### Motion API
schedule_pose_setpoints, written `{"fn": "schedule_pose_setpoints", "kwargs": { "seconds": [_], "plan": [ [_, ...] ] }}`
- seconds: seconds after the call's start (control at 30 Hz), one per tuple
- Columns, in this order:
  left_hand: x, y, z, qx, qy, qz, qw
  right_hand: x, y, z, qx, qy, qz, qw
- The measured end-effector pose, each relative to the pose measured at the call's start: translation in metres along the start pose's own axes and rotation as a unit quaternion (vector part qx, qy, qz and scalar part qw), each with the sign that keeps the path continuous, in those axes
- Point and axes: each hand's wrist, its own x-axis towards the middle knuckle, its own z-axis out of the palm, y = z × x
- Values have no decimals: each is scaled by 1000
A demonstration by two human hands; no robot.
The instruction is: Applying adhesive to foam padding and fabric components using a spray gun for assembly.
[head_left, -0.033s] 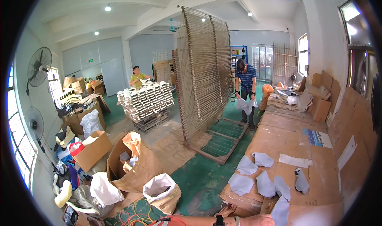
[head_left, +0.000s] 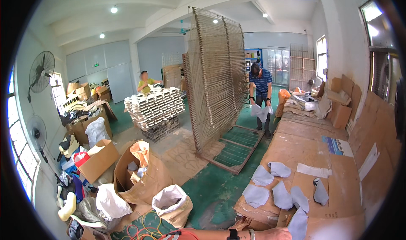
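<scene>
My left hand (head_left: 278, 233) comes in along the bottom edge, with a black watch (head_left: 233, 234) and a pale bracelet on its wrist. It is at the edge of a light grey-blue curved cloth-like piece (head_left: 298, 224) on the cardboard-covered table (head_left: 302, 134). The picture's lower edge cuts off the fingers, so their grip is hidden. Several similar flat pieces (head_left: 256, 195) lie just beyond, and a small folded one (head_left: 321, 192) with a dark opening lies to their right. My right hand does not show.
A tall wire rack (head_left: 218, 79) stands mid-room. Beyond it a person in a striped shirt (head_left: 262, 83) holds pale pieces; another, in yellow (head_left: 148, 85), is behind stacked white pieces (head_left: 154, 107). Left are an open sack (head_left: 179, 212), a big carton (head_left: 154, 187) and floor cables (head_left: 146, 227).
</scene>
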Motion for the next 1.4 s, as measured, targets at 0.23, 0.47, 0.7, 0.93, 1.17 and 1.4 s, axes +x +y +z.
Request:
{"fn": "schedule_pose_setpoints", "kwargs": {
  "seconds": [0.23, 0.47, 0.7, 0.93, 1.17, 1.4],
  "plan": [
    [20, 3, 15, -5, -48, 35, 998, -20, 11, 9, -3, 49, -39, 998],
    [51, -1, 32, -216, -185, 54, 957, -65, -17, 39, 6, 228, -56, 972],
    [63, -1, 45, -315, -165, 204, 912, -136, -65, 106, -38, 446, -7, 894],
    [40, -70, 34, -319, -188, 14, 929, -160, -144, 193, -75, 652, 112, 746],
    [10, -122, 18, -252, -279, -101, 921, -142, -179, 242, -163, 711, 121, 673],
    [-6, -125, 3, -211, -324, -102, 917, -136, -179, 265, -169, 710, 112, 674]
  ]
}}
